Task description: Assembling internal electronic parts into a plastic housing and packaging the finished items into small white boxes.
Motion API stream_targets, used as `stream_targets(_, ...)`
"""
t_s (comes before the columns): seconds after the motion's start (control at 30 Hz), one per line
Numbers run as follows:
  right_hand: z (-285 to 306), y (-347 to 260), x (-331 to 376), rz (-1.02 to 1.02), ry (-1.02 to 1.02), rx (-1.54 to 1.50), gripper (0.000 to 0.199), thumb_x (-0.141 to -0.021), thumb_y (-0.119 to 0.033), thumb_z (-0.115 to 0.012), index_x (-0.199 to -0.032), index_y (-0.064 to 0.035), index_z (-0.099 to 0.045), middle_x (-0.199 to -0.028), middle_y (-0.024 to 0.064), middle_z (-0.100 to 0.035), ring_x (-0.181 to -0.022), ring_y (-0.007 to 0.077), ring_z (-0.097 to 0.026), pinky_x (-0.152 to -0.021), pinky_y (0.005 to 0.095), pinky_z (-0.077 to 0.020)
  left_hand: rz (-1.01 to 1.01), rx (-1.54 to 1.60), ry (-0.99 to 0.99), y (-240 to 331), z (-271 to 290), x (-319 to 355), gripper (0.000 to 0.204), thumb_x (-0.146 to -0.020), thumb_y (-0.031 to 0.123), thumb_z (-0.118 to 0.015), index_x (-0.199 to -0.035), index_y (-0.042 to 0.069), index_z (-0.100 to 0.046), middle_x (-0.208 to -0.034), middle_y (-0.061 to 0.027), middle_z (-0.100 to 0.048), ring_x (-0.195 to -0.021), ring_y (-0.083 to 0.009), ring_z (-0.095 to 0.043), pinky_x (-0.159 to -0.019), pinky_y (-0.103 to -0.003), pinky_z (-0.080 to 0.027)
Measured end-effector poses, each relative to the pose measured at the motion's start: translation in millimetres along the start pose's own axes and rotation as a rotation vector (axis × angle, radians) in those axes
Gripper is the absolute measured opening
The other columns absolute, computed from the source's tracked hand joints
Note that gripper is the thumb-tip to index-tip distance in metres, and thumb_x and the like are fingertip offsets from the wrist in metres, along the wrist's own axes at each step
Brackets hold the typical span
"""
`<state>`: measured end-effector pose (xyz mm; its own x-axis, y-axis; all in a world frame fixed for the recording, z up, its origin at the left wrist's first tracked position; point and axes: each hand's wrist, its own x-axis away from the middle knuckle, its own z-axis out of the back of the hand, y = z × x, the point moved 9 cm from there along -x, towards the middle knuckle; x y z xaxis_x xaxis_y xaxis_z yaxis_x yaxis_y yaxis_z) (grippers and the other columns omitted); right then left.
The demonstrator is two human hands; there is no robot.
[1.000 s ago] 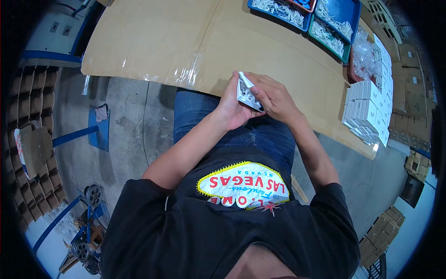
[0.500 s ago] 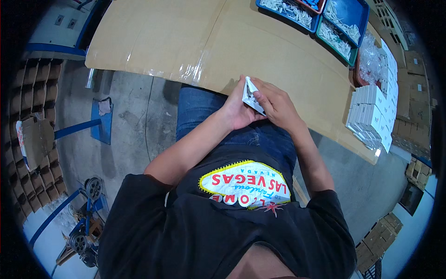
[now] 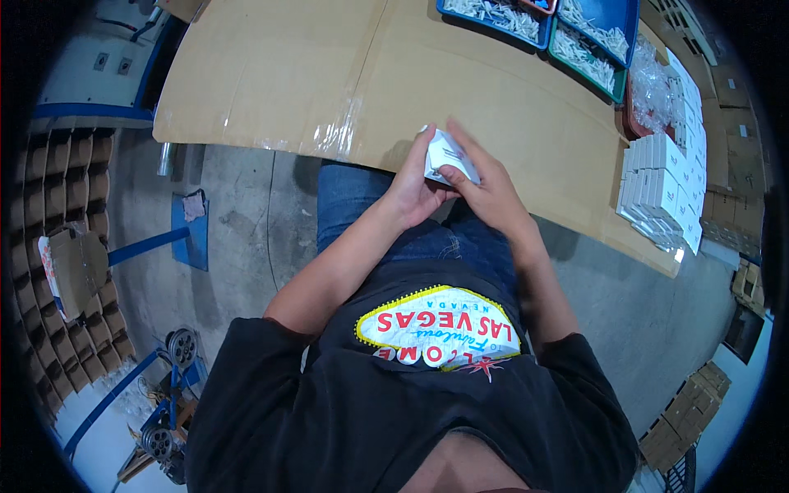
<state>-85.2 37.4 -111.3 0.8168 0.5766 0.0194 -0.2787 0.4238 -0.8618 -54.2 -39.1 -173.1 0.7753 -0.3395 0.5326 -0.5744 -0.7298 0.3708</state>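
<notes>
Between my two hands, above my lap at the table's near edge, is a small white carton (image 3: pixel 450 156) with dark print on its upper face. My left hand (image 3: pixel 413 185) wraps it from the left and below, its fingertips showing at the far left corner. From the right, my right hand (image 3: pixel 486 182) grips it, the thumb lying across the near part of the carton's upper face. The right fingers, slightly blurred, reach along its far right side. The underside of the carton is hidden by my hands.
A cardboard-covered table (image 3: pixel 271 78) spreads ahead. Stacked white cartons (image 3: pixel 657 185) stand at its right edge, beside clear plastic bags (image 3: pixel 651 90). Blue bins (image 3: pixel 505 25) and a green bin (image 3: pixel 583 66) hold small white pieces at the far right. A blue metal stand (image 3: pixel 152 245) is at left.
The carton's upper side stood open with its contents showing; now a printed white face covers it. My right fingers have lifted away from the left ones, and the view has shifted slightly.
</notes>
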Motion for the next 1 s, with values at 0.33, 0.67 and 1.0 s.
stream_targets(0.33,8,23,14,-0.366,0.329,-1.190,0.045,-0.090,-0.012,-0.081,-0.128,-0.0013,-0.059,-0.114,0.0049,-0.067,-0.106,0.0139,-0.064,-0.092,0.0305,-0.0536,-0.633,-0.432,-0.014,54,-27,25,0.050,-0.103,0.027,-0.052,-0.147,0.002,-0.049,-0.126,-0.0098,-0.065,-0.113,-0.0164,-0.063,-0.096,-0.032,-0.051)
stream_targets(0.67,63,-19,8,0.059,0.372,-0.654,0.036,-0.085,-0.005,-0.082,-0.118,-0.0025,-0.067,-0.109,0.0032,-0.064,-0.103,0.0145,-0.061,-0.091,0.0282,-0.0501,-0.609,-0.663,-0.099,66,-37,43,0.037,-0.091,0.011,-0.080,-0.125,0.000,-0.068,-0.107,-0.0032,-0.073,-0.098,-0.0106,-0.066,-0.088,-0.026,-0.054)
stream_targets(1.0,67,-22,13,0.151,0.393,-0.322,0.036,-0.081,-0.008,-0.086,-0.113,-0.0008,-0.070,-0.101,0.0045,-0.063,-0.094,0.0143,-0.060,-0.084,0.0275,-0.0480,-0.535,-0.636,-0.092,61,-32,37,0.038,-0.091,0.013,-0.081,-0.125,0.000,-0.067,-0.108,-0.0054,-0.073,-0.100,-0.0124,-0.068,-0.089,-0.028,-0.054)
